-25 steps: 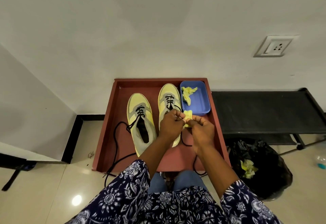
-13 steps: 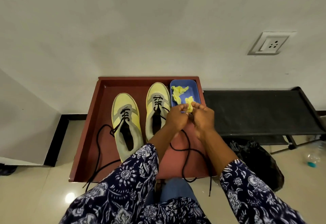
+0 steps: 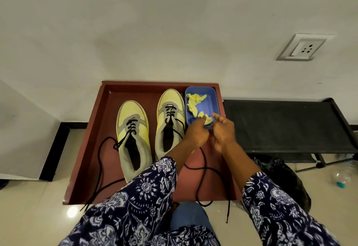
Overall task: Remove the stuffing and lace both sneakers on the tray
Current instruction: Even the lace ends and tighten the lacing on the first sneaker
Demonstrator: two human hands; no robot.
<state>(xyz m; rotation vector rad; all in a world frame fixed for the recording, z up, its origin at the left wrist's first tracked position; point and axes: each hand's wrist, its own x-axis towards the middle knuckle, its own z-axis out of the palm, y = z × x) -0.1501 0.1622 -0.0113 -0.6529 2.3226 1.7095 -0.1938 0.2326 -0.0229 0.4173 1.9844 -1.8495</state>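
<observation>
Two yellow-and-grey sneakers stand side by side on the red-brown tray: the left sneaker and the right sneaker. Both are partly laced with black laces that trail over the tray's front edge. A blue container at the tray's back right holds crumpled yellow stuffing paper. My left hand pinches a yellow stuffing wad over the container's near edge. My right hand is just right of the wad, thumb lifted off it, fingers loosely curled.
A black bench adjoins the tray on the right, with a black bag on the floor under it. A wall socket sits above. White wall runs close behind the tray. My patterned sleeves and knees fill the foreground.
Both hands carried the yellow wad from above the right sneaker to the blue container's near edge. The right thumb has lifted off the wad. The view shifted closer and rightward.
</observation>
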